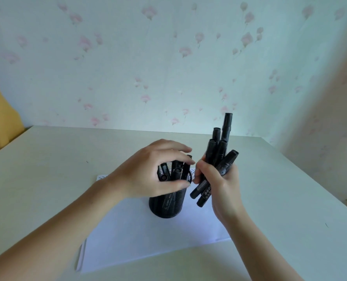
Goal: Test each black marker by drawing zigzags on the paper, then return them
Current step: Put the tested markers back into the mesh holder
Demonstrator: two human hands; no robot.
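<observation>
Two hands were at work at frame centre. Left hand (148,171): fingers and thumb curled round the rim of a black mesh pen cup (168,201), gripping it; the cup stood upright on the white paper (140,236). Several black markers (168,172) stood inside the cup, their ends showing between the fingers. Right hand (219,179), just right of the cup: fingers wrapped round a bundle of black markers (219,151), caps fanning toward the upper right, lower ends hanging beside the cup wall. Paper: lying on the pale table (47,179), faint black marks at its far edge. Floral wallpaper (168,57) filled the upper frame.
</observation>
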